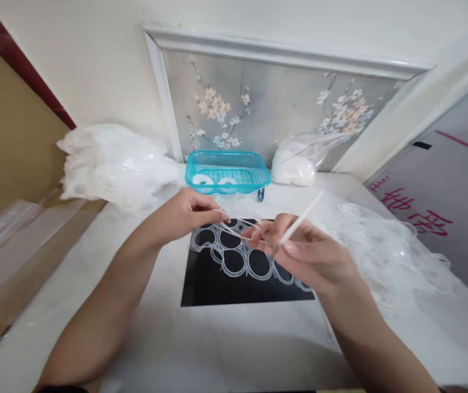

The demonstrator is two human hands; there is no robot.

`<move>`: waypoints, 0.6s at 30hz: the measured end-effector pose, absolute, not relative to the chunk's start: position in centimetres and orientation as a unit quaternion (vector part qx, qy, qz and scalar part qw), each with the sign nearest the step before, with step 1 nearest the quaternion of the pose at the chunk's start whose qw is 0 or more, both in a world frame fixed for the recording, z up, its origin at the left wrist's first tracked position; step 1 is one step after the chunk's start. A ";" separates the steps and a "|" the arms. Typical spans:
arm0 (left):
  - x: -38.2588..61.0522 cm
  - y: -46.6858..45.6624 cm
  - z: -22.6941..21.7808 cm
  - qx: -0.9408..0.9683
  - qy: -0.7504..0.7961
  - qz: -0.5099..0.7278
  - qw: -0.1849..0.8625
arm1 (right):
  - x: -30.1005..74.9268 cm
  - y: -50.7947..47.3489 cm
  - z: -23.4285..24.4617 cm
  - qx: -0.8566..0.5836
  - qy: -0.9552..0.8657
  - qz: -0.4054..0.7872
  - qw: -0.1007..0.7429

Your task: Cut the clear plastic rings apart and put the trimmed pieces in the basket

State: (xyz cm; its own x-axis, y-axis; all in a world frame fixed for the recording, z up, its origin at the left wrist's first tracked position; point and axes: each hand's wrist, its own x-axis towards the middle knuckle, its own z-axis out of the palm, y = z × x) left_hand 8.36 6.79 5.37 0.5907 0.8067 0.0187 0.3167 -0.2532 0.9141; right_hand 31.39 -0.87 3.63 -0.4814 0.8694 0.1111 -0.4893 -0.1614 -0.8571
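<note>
My left hand (187, 215) is closed in a pinch on the near edge of a thin white ring (234, 231), which is seen almost edge-on. My right hand (319, 254) has its fingertips at the ring's other side and also grips a slim white stick (306, 215) that points up and away to the right. Beneath both hands lies a black mat (217, 292). Joined rows of translucent rings (234, 263) rest on it, partly hidden by my hands. Whether the held ring links to those rows cannot be made out.
Behind the mat stands a blue plastic basket (229, 188) with white rings inside. A bundle of white rings in plastic (114, 164) lies left of it, and a zip bag of white material (295, 166) right. Loose translucent rings (393, 256) are heaped at the right.
</note>
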 end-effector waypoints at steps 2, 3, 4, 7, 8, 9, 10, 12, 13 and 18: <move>8.0 8.5 4.0 0.692 0.331 0.286 0.574 | 31.1 0.5 2.2 -0.233 -0.369 0.763 0.477; 7.9 9.1 3.3 0.658 0.305 0.297 0.621 | 31.0 1.2 1.5 -0.239 -0.320 0.781 0.480; 8.0 9.6 2.8 0.631 0.283 0.304 0.655 | 30.8 1.7 0.9 -0.241 -0.275 0.798 0.479; 8.9 9.7 1.7 0.562 0.217 0.330 0.727 | 30.2 2.6 -0.5 -0.242 -0.194 0.834 0.456; 9.4 9.4 1.6 0.547 0.199 0.338 0.740 | 29.9 2.7 -0.8 -0.240 -0.180 0.844 0.444; 9.9 9.2 1.6 0.536 0.187 0.346 0.747 | 29.5 2.8 -1.1 -0.235 -0.168 0.854 0.432; 10.4 8.9 1.5 0.530 0.182 0.354 0.749 | 29.2 2.8 -1.3 -0.229 -0.159 0.862 0.423; 11.3 8.5 1.4 0.523 0.189 0.369 0.745 | 28.7 2.8 -1.5 -0.221 -0.149 0.868 0.419; 11.6 8.4 1.3 0.516 0.198 0.378 0.742 | 28.6 2.8 -1.6 -0.222 -0.147 0.866 0.424; 11.9 9.0 -0.2 0.446 0.296 0.423 0.731 | 30.1 3.6 -1.6 -0.288 -0.188 0.816 0.466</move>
